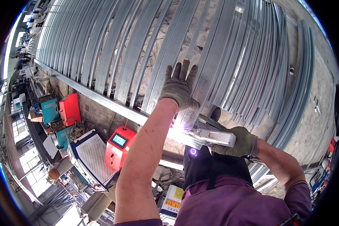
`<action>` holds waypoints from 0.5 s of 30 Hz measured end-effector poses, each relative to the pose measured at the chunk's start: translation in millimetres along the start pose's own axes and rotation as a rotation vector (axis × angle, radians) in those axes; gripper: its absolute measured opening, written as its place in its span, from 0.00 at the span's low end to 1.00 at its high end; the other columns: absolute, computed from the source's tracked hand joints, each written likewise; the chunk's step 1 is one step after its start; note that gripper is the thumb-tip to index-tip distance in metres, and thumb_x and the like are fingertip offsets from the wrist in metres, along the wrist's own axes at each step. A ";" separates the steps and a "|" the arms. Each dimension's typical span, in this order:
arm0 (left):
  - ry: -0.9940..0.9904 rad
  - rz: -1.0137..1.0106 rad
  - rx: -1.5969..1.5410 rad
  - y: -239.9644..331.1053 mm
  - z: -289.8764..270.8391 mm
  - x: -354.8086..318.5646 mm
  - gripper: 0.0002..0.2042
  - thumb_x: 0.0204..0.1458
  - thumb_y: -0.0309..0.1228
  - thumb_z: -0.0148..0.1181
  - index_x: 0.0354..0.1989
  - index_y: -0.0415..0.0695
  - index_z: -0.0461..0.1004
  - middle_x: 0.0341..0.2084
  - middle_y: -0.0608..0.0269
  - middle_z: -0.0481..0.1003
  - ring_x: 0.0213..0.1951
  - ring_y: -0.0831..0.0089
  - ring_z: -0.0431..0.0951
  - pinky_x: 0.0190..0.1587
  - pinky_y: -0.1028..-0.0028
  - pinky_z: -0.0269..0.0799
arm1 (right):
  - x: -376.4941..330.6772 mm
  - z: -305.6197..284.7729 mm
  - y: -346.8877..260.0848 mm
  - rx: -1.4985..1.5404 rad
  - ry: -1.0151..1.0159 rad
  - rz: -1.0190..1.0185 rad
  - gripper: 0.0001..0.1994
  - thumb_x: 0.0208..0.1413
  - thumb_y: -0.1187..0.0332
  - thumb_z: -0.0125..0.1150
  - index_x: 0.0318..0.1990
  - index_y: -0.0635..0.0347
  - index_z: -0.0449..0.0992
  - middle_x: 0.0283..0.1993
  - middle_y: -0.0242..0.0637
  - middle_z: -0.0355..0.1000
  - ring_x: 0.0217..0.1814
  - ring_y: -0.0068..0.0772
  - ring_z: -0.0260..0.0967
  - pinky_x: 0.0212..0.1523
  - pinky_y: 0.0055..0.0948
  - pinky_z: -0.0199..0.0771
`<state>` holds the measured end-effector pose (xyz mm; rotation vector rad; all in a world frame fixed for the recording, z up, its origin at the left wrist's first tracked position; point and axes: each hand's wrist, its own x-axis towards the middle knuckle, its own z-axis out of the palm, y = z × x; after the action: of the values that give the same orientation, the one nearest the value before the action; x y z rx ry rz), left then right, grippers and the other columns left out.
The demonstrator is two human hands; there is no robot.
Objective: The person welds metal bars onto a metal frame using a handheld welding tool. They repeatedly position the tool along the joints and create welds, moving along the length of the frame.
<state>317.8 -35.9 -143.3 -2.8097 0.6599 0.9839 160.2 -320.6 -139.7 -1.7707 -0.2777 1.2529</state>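
Purple shirt (229, 203) fills the near bottom edge, with both bare forearms reaching up from it. Left hand (179, 87) in a grey work glove lies flat, fingers spread and released, pressed on a galvanized steel slat (211, 67) of the big metal frame. Right hand (240, 142), gloved too, has its fingers wrapped around a silver welding gun (213, 136), just right of a bright weld flash (178, 130) on the cross rail (113, 107). Red welder box (118, 148) sits on the floor, lower left.
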 end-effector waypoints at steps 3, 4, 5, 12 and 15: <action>0.002 0.000 -0.001 -0.7 1.1 0.1 0.72 0.50 0.73 0.75 0.92 0.51 0.31 0.91 0.43 0.31 0.90 0.47 0.35 0.89 0.44 0.28 | -4.1 -3.0 -8.2 -0.030 0.007 0.002 0.32 0.59 0.33 0.78 0.61 0.45 0.88 0.49 0.39 0.90 0.53 0.46 0.89 0.57 0.40 0.89; 0.004 0.000 0.000 -0.6 1.1 0.3 0.72 0.50 0.73 0.75 0.92 0.51 0.31 0.91 0.43 0.31 0.90 0.47 0.35 0.89 0.44 0.28 | -4.6 -3.6 -8.6 -0.042 0.007 0.003 0.33 0.59 0.33 0.78 0.61 0.45 0.88 0.49 0.39 0.90 0.53 0.46 0.89 0.57 0.40 0.89; 0.007 0.001 0.000 -0.5 1.0 0.4 0.73 0.50 0.73 0.75 0.92 0.51 0.31 0.91 0.43 0.31 0.90 0.47 0.35 0.89 0.44 0.28 | -4.9 -4.2 -8.9 -0.054 0.006 0.003 0.33 0.59 0.33 0.77 0.62 0.44 0.88 0.49 0.39 0.90 0.53 0.46 0.89 0.57 0.41 0.89; 0.019 0.000 -0.010 -0.8 2.0 -0.3 0.72 0.50 0.72 0.75 0.92 0.51 0.32 0.91 0.42 0.31 0.90 0.47 0.35 0.89 0.44 0.28 | -6.7 -5.3 -9.0 -0.063 0.009 -0.021 0.34 0.59 0.31 0.76 0.62 0.44 0.88 0.49 0.40 0.90 0.54 0.47 0.89 0.58 0.41 0.88; 0.010 0.000 -0.009 0.2 0.6 0.3 0.72 0.50 0.72 0.75 0.92 0.50 0.33 0.90 0.42 0.31 0.90 0.47 0.35 0.89 0.45 0.29 | -2.7 4.1 14.1 0.047 0.026 -0.048 0.34 0.59 0.30 0.76 0.62 0.44 0.88 0.50 0.40 0.90 0.54 0.48 0.89 0.59 0.42 0.88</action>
<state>317.6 -36.1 -143.9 -2.8235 0.6581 0.9761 151.2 -327.8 -149.2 -1.7299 -0.2719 1.1922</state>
